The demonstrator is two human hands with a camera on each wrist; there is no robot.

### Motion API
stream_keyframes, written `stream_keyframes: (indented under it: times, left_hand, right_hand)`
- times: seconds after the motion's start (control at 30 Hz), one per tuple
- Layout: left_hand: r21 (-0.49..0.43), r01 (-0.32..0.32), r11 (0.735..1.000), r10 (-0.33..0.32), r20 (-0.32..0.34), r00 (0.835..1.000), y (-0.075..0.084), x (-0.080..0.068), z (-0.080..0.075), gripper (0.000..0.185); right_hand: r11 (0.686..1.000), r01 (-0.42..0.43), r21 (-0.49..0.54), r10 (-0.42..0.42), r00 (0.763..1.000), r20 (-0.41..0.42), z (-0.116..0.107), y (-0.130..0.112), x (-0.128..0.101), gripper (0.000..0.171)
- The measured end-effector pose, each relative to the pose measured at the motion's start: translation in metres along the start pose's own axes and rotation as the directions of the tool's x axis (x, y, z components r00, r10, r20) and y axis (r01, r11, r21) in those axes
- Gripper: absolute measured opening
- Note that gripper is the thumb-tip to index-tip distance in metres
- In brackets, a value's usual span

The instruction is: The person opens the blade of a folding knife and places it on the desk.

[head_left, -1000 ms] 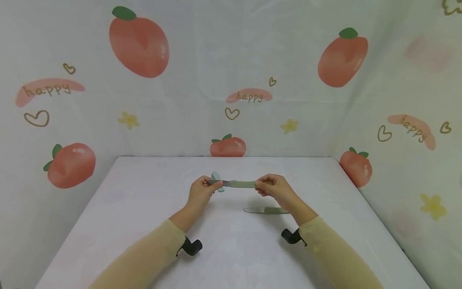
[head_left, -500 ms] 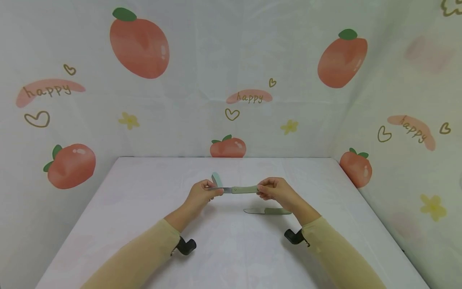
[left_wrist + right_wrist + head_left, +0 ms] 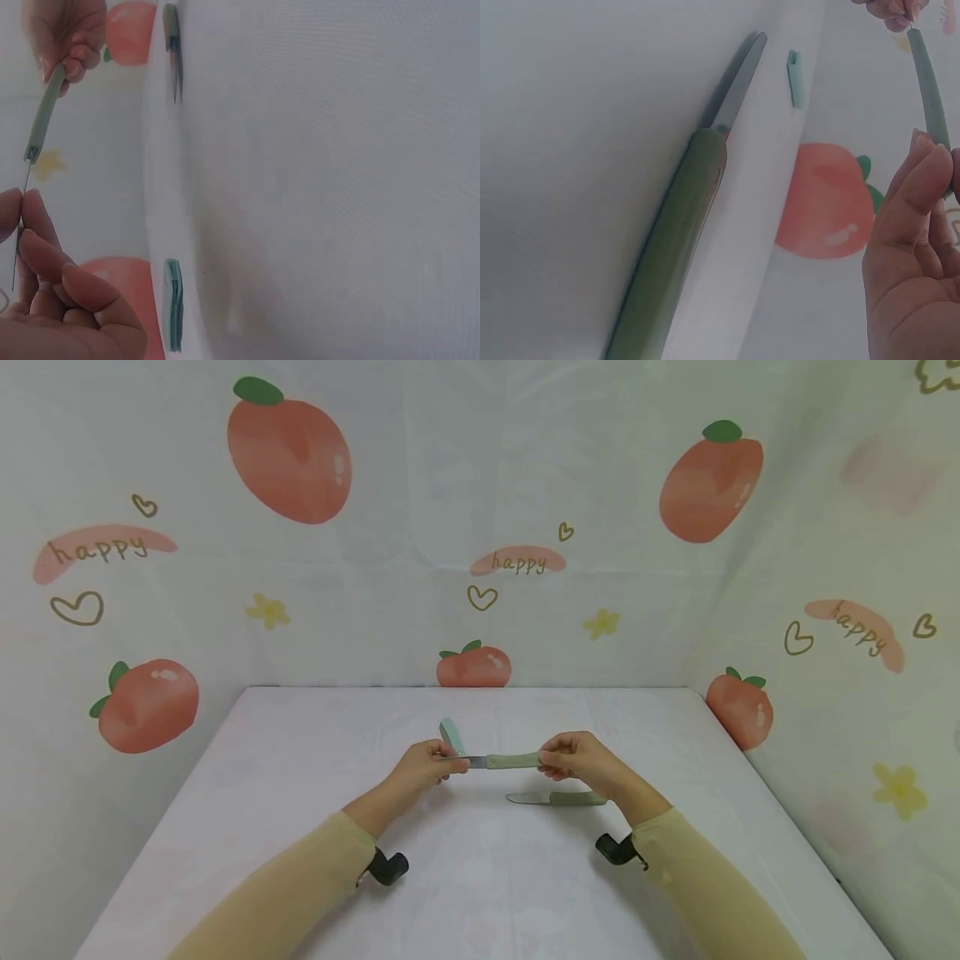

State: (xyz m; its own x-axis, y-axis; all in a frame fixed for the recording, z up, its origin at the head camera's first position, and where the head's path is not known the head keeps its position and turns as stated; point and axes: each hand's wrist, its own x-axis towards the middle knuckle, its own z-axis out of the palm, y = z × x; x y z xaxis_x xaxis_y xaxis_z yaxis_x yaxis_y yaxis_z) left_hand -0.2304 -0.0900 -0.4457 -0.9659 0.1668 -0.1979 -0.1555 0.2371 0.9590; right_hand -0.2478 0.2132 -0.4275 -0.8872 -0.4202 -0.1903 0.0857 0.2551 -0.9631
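Observation:
Between both hands a knife (image 3: 513, 762) with a pale green handle is held level above the table. My left hand (image 3: 416, 772) pinches its thin blade between thumb and fingers, as the left wrist view shows from close by. My right hand (image 3: 583, 765) grips the far end of the green handle (image 3: 932, 90). Below the right hand, a second knife (image 3: 572, 798) with a darker green handle lies flat, blade pointing left. A slim teal piece with a lengthwise slot (image 3: 173, 304) rests on the table behind the left hand, which partly covers it in the head view.
The white-covered table (image 3: 480, 877) ends at a back edge against a white cloth (image 3: 405, 610) printed with red fruit. Black wrist cameras (image 3: 390, 867) sit on both beige sleeves.
Both hands have come slightly nearer the body and a little to the right, carrying the knife between them. The knife on the table and the teal piece stay put.

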Motion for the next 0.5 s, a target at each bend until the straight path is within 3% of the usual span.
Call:
stream_keyframes:
  times: [0.3, 0.5]
  left_hand:
    - [0.122, -0.015, 0.992, 0.012, 0.023, 1.0, 0.0, 0.013, 0.001, 0.021]
    - [0.152, -0.04, 0.988, 0.045, -0.029, 0.999, 0.0, 0.026, -0.002, 0.019]
  right_hand:
    - [0.998, -0.053, 0.012, 0.054, 0.998, -0.033, -0.006, 0.009, 0.005, 0.023]
    - [0.996, -0.087, 0.014, 0.087, 0.995, -0.049, -0.011, 0.017, 0.009, 0.021]
